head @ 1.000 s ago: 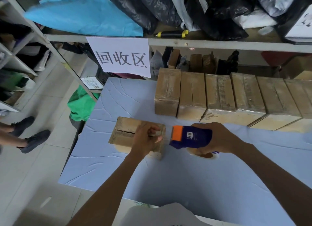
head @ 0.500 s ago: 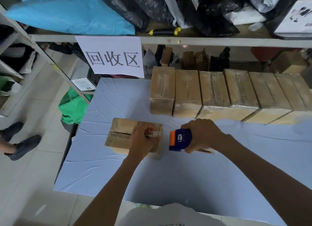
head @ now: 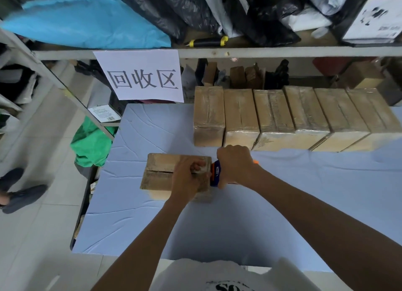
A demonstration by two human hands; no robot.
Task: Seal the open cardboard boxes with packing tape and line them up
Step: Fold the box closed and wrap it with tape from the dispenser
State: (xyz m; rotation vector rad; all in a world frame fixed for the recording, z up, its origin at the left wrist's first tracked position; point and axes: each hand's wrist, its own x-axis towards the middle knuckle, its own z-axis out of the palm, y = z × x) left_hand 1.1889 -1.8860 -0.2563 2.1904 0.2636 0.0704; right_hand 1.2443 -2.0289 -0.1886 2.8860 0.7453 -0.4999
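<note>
The open box [head: 165,173] sits on the blue table [head: 217,225], seven o'clock of the taped row [head: 293,119]. Left hand [head: 189,177] pinches the tape end onto it; right hand [head: 236,163] grips the tape dispenser [head: 216,171] at its three o'clock edge.

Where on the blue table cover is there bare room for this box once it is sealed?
Bare blue table cover lies left of the row of taped cardboard boxes, below the paper sign; more lies near the person. Crowded: the unsealed cardboard box, left hand, right hand gripping the blue-and-orange tape dispenser.

left hand [head: 189,177] on box [head: 161,171], right hand [head: 236,164] gripping dispenser [head: 215,174]
</note>
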